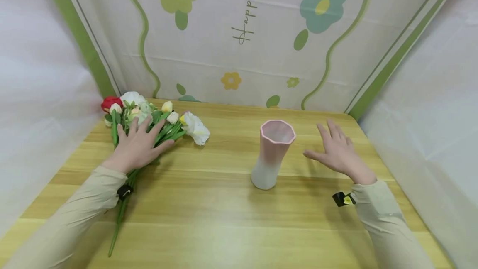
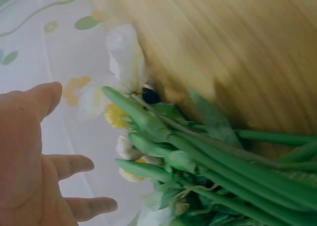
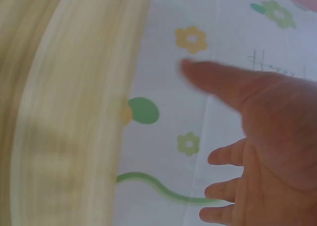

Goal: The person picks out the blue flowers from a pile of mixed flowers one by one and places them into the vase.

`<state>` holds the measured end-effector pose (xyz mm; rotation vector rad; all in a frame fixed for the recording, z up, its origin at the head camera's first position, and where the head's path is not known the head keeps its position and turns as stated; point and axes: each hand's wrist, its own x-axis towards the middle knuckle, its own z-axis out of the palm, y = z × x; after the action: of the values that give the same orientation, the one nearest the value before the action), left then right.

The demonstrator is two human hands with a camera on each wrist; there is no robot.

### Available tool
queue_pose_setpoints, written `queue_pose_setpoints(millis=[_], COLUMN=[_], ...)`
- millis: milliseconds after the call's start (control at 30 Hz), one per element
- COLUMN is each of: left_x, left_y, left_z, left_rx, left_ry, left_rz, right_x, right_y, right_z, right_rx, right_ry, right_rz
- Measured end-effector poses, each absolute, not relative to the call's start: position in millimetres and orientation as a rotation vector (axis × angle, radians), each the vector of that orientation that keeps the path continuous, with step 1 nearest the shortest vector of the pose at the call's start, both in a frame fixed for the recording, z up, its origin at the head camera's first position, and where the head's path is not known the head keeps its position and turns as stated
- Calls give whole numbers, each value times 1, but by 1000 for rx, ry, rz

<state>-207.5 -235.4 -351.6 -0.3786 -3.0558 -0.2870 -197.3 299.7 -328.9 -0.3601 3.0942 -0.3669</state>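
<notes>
My left hand (image 1: 137,146) hovers with spread fingers over a bunch of flowers (image 1: 196,128) lying on the left of the table. Its blooms are red, white and cream, and green stems (image 1: 118,223) trail toward the front edge. In the left wrist view a gap shows between the fingers and the green stems (image 2: 223,161). A pink-to-white vase (image 1: 269,159) with an angular rim stands upright right of the table's middle. To the right of it, my right hand (image 1: 337,152) is held in the air, fingers extended and holding nothing. The right wrist view shows the same hand (image 3: 277,132) apart from any object.
The wooden table (image 1: 216,219) ends at a white cloth backdrop (image 1: 213,45) printed with flowers and green lines. White sheets (image 1: 429,107) hang at both sides. A black band (image 1: 124,192) sits on the left wrist, and another dark band (image 1: 340,199) on the right.
</notes>
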Motion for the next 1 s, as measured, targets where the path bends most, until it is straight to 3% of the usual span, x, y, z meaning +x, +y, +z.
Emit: queue_pose_setpoints(millis=[367,600,1000], left_x=[-204,-200,-196], left_y=[-228,-240,-273], left_z=[-338,-328,-319], left_rx=[-430,-433,-356], left_ry=[-2975,-2957,-3024], left_rz=[-294,-367,-485], right_x=[-182,-176,-139], right_y=[281,264,192], right_z=[-308,-323,-331], right_rx=[-596,-710,-765], right_ry=[2966,2803,2519], right_rz=[-787,-1174,-1739])
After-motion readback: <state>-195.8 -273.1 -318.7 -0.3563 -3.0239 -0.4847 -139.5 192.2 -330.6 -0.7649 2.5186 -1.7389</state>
